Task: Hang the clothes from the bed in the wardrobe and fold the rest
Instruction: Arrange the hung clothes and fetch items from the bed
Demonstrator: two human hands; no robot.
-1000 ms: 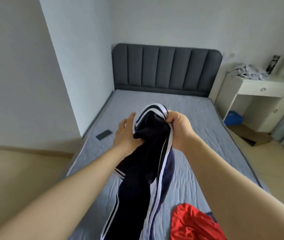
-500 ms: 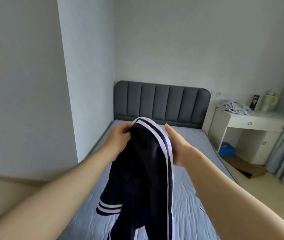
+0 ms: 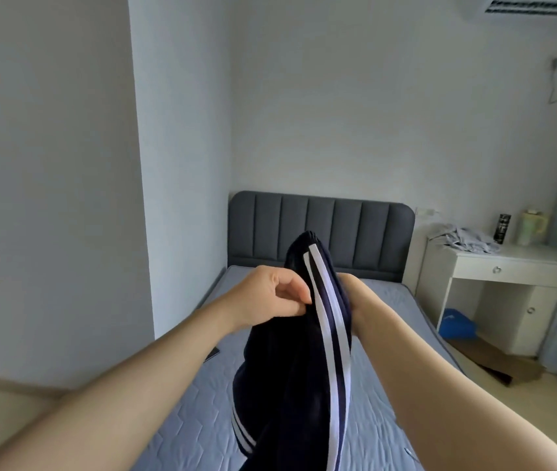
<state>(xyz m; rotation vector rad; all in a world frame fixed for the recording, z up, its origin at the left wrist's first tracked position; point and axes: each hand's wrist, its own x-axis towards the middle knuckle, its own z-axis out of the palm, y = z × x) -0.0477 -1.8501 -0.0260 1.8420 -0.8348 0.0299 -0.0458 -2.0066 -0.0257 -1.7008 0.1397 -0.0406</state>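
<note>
A dark navy garment with white side stripes (image 3: 304, 351) hangs in front of me, held up above the grey-blue bed (image 3: 195, 413). My left hand (image 3: 270, 297) pinches its left edge with curled fingers. My right hand (image 3: 355, 300) holds the other side; the cloth hides its fingers. The garment's lower part drops out of the bottom of the view.
A grey padded headboard (image 3: 348, 226) stands against the far wall. A white desk (image 3: 504, 266) to the right carries crumpled pale clothes (image 3: 467, 239), a dark can and a light jug. A dark phone (image 3: 211, 353) lies on the bed's left edge. Cardboard lies on the floor by the desk.
My head has tilted up, so the wall and air conditioner show and the red garment has left the view. Both hands have raised the navy garment and shifted their hold along its top.
</note>
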